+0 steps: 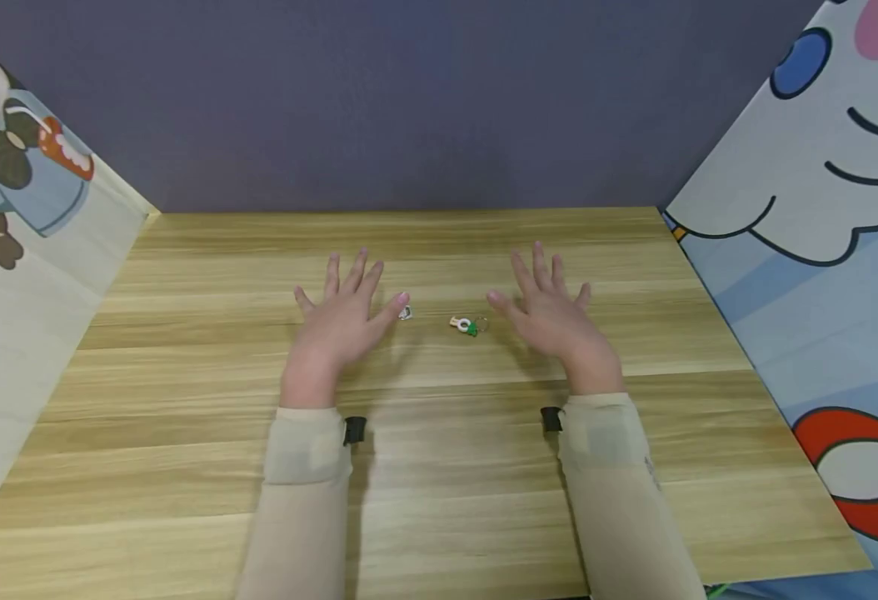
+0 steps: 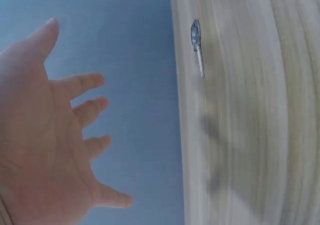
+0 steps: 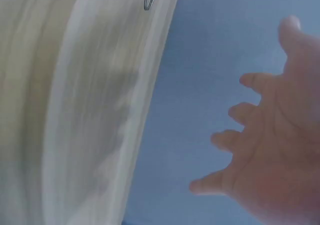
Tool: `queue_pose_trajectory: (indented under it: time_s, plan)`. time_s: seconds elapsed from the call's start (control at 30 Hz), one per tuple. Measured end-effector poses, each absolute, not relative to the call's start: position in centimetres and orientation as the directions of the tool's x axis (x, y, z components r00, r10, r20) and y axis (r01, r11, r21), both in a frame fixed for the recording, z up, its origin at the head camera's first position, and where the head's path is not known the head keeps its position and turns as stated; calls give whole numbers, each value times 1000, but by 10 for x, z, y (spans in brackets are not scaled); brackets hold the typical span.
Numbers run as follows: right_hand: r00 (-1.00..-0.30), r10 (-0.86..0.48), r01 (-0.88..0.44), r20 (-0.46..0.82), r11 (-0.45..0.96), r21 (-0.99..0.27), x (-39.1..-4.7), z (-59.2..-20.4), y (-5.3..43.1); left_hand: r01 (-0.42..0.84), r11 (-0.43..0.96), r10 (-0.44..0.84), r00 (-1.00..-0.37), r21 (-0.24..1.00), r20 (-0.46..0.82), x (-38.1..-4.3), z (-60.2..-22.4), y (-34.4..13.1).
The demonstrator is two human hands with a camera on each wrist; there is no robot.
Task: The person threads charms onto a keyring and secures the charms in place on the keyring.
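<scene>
Over the table (image 1: 439, 517), left hand (image 1: 339, 325) and right hand (image 1: 555, 319) hover, fingers spread, holding nothing. Charm keyring (image 1: 465, 326) lies at right hand's 9 o'clock; smaller silvery piece (image 1: 406, 313) at keyring's 9 o'clock, apart. Handling judged idle; finished or unstarted, cannot tell.

Light wood-grain tabletop (image 1: 454, 517), banded lengthwise. Dark blue-grey panel (image 1: 409, 100) upright behind. At left, pale panel (image 1: 34, 350) printed with cartoon figure (image 1: 7, 158). At right, blue-and-white cartoon panel (image 1: 821, 350). Below it, green strip (image 1: 718, 591), perhaps cord, mostly cut off.
</scene>
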State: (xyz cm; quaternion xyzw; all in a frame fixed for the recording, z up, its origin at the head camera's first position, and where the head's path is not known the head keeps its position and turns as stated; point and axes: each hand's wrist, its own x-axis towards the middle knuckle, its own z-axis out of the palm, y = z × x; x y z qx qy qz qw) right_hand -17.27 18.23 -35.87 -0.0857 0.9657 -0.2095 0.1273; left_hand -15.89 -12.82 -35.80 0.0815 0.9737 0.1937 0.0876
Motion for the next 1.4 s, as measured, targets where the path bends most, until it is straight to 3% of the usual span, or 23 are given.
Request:
queue_pose_trajectory:
  time_s: [0.27, 0.5, 0.87, 1.13, 1.4]
  plan:
    - [-921, -312, -208, -235, 901, -381, -193, -353, 179, 148, 911, 241, -948, 386, -206, -172, -358, -131]
    - [-870, -418, -279, -262, 855, -437, -211, -359, 185, 208, 898, 318, -916, 387, -245, -187, -361, -135]
    - [-752, -584, -263, -306, 692, -673, -236, -391, 193, 333, 839, 474, -835, 431, -279, -210, -383, -151]
    - [-751, -582, -204, -311, 653, -730, -252, -404, 204, 362, 806, 532, -790, 468, -305, -225, -396, -157]
    - [-749, -591, -234, -299, 659, -715, -257, -412, 204, 359, 797, 544, -778, 486, -315, -234, -401, -157]
